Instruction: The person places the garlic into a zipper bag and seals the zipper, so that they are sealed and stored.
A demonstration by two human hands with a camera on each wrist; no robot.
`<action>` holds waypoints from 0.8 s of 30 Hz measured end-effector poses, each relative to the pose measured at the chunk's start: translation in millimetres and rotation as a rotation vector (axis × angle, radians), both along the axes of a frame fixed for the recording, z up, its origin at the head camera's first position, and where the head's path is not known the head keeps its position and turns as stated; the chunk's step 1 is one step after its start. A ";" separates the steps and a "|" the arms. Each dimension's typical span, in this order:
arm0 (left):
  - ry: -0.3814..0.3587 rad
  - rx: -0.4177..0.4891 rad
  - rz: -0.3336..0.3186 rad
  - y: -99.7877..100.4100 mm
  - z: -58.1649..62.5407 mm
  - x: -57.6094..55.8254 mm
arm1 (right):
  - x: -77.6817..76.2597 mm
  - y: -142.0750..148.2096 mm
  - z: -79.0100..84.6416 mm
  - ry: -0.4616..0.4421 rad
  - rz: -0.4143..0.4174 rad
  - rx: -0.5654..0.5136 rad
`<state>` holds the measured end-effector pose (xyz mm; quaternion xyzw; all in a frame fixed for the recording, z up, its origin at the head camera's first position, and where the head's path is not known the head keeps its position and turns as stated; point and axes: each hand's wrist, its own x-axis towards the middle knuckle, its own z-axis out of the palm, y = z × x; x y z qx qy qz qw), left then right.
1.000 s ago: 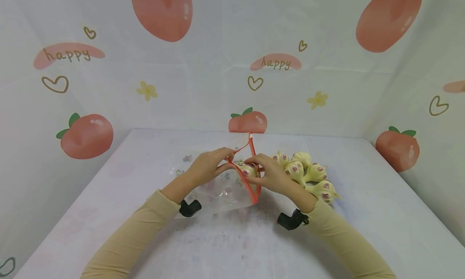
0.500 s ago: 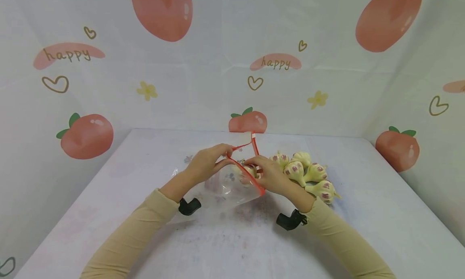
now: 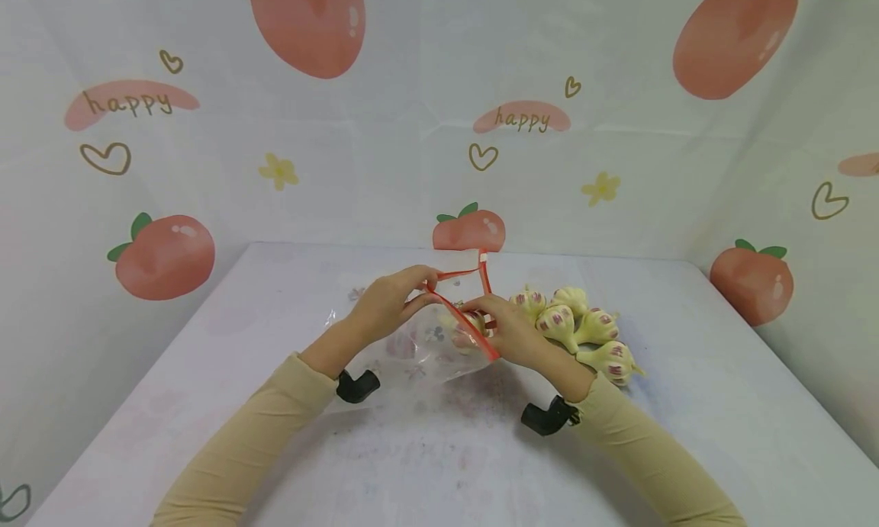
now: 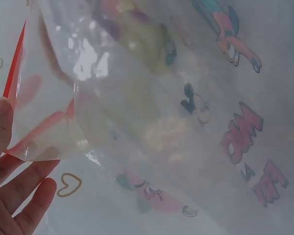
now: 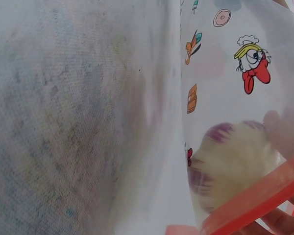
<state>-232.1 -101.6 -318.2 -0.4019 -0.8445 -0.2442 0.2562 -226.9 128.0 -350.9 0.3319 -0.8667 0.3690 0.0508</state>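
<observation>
Head view: backdrop [image 3: 384, 130] reads "happy"; left grip [image 3: 387, 306] pinches bag [image 3: 439, 355], right grip [image 3: 511, 329] holds garlic [image 5: 230, 161].

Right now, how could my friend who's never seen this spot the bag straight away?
Look at the white table, then find the left hand. It holds the bag. Unlike the cream-and-purple garlic bulbs nearby, it's see-through, with red edging and cartoon pictures.

Creased white cloth backdrop [image 3: 391, 146], printed with glossy red fruits [image 3: 165, 258], yellow flowers [image 3: 278, 171] and brown outlined hearts [image 3: 484, 157]; pink strokes lettered "happy" [image 3: 132, 104] among them. Whitish fabric-covered tabletop [image 3: 412, 470] in front; faint pinkish-grey mottling.
</observation>
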 end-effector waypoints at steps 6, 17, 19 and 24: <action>-0.026 0.007 -0.011 1.2 -1.8 0.4 | 0.7 0.5 0.4 -0.013 0.025 -0.021; -0.053 -0.020 0.003 1.0 -3.6 1.0 | 7.7 7.8 9.0 -0.004 0.012 -0.045; -0.052 -0.020 0.003 0.9 -3.7 1.0 | 9.3 11.0 10.9 0.026 0.000 -0.047; -0.045 -0.025 0.006 0.9 -4.1 1.1 | 9.4 20.5 11.8 0.080 -0.049 -0.049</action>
